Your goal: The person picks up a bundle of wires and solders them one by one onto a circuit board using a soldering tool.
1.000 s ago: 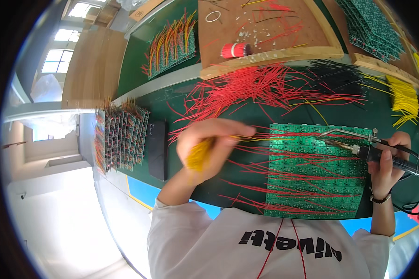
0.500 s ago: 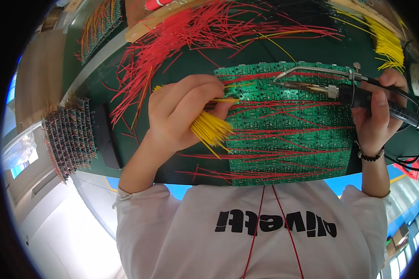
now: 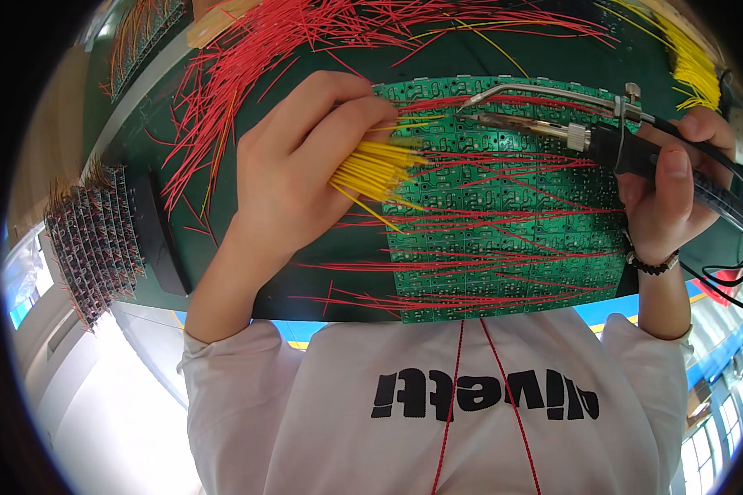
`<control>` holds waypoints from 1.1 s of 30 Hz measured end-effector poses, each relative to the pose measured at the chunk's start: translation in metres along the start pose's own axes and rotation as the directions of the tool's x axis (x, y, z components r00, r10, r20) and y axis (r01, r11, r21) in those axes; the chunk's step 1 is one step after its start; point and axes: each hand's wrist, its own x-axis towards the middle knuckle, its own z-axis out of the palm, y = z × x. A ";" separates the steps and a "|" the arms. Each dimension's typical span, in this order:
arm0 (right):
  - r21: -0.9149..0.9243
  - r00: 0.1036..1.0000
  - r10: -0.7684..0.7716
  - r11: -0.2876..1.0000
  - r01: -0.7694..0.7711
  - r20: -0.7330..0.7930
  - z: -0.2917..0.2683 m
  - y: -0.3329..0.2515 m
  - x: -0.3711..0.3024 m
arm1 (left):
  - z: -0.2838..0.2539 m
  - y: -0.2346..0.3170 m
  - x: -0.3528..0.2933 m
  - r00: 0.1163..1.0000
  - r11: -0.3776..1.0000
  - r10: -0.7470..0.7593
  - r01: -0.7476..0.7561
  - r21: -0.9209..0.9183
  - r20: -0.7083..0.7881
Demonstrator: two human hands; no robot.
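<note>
Left hand: from my remote seat I see the left hand (image 3: 305, 157) closed round a bundle of yellow wires (image 3: 377, 172), their ends fanning over the board's left edge; a thin yellow strand runs from the fingertips toward the upper row of red wires.
Right hand: the right hand (image 3: 673, 194) grips a black-handled soldering iron (image 3: 607, 144), its tip pointing left.
Feed tube: a bent metal tube (image 3: 545, 89) is clamped along the iron, its end close to the tip.
Iron tip: over the upper left part of the board; I can't quite tell from this angle whether it touches.
Circuit board: the green circuit board (image 3: 504, 198) lies on the desk (image 3: 470, 62) between the hands, just in front of the white shirt (image 3: 338, 450).
Red wires: rows of red wires (image 3: 470, 262) lie across the board, many reaching past its left edge.
Beyond the board: I have a loose red wire pile (image 3: 305, 25) and, upper right, a yellow wire bunch (image 3: 690, 54).
Far left: a stack of wired boards (image 3: 95, 239) stands beside a black block (image 3: 158, 235).
</note>
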 end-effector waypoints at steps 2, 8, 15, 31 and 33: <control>-0.032 1.000 0.029 0.999 -0.030 -0.010 0.001 -0.001 -0.001 | 0.001 0.001 -0.001 1.000 1.000 -0.011 0.010 0.011 0.016; -0.034 0.999 0.005 0.999 -0.006 -0.037 0.001 0.001 0.000 | 0.004 0.002 0.000 1.000 1.000 -0.007 0.007 0.003 -0.023; -0.005 0.999 -0.012 1.000 0.012 0.040 -0.003 0.005 0.000 | 0.012 -0.001 0.000 0.998 0.998 0.028 -0.031 -0.059 -0.057; -0.022 0.997 0.044 0.999 -0.043 0.059 0.000 0.010 -0.003 | 0.018 -0.006 -0.004 0.997 0.994 0.038 -0.045 -0.103 -0.072; -0.062 0.997 0.066 0.996 -0.064 0.035 -0.001 0.010 -0.004 | 0.018 -0.007 -0.004 0.997 0.994 0.041 -0.048 -0.100 -0.069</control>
